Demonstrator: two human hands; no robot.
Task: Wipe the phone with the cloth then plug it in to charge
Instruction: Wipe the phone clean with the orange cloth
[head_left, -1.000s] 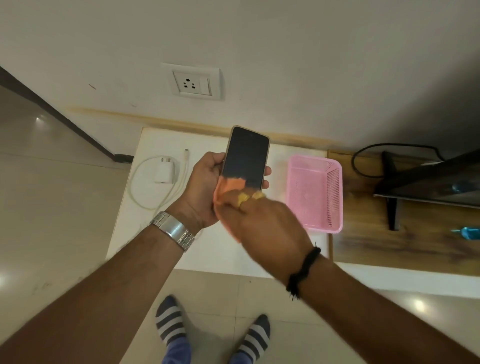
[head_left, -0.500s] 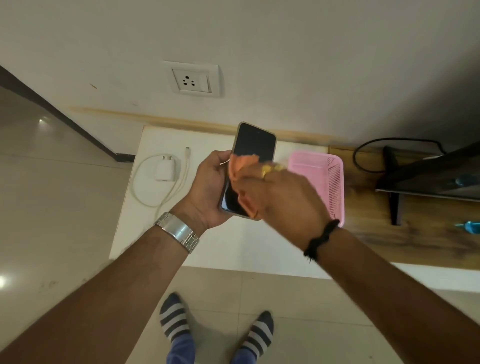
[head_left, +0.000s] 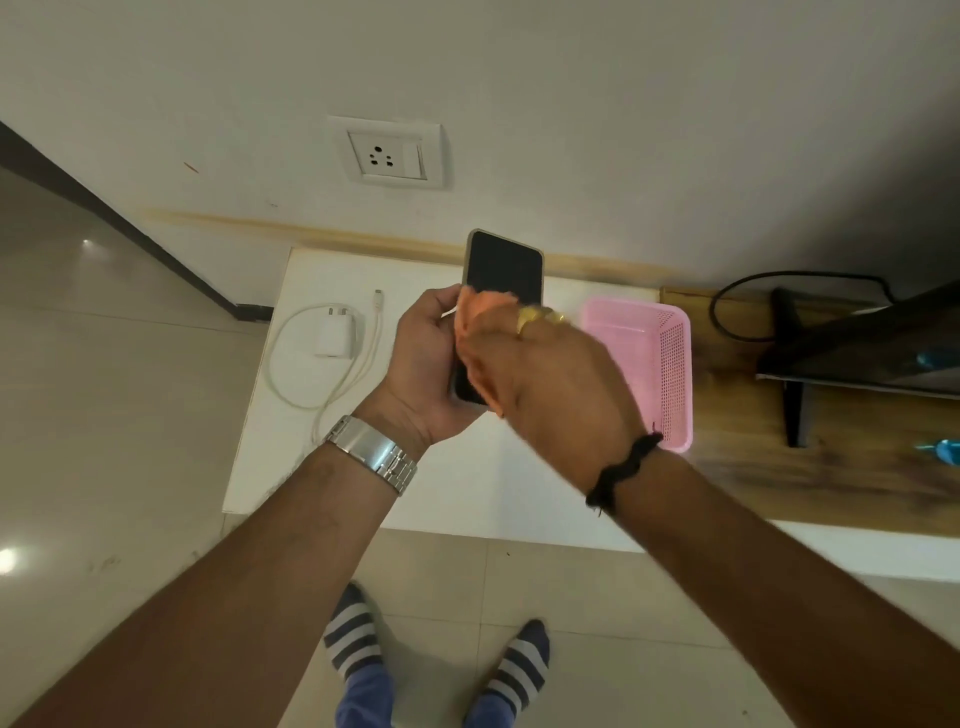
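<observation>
head view, steeply downward, close

Orange cloth (head_left: 480, 338) against held phone (head_left: 503, 273)

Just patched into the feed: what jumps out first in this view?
Dead centre, the left hand holds a dark-screened phone upright while the right hand presses an orange cloth against it. On the white table to the left lies a white charger with looped cable, unplugged; the wall socket sits above.

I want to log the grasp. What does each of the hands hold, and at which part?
Left hand grips the phone at its lower half, around the left edge. Right hand holds the orange cloth bunched under its fingers, on the screen.
</observation>
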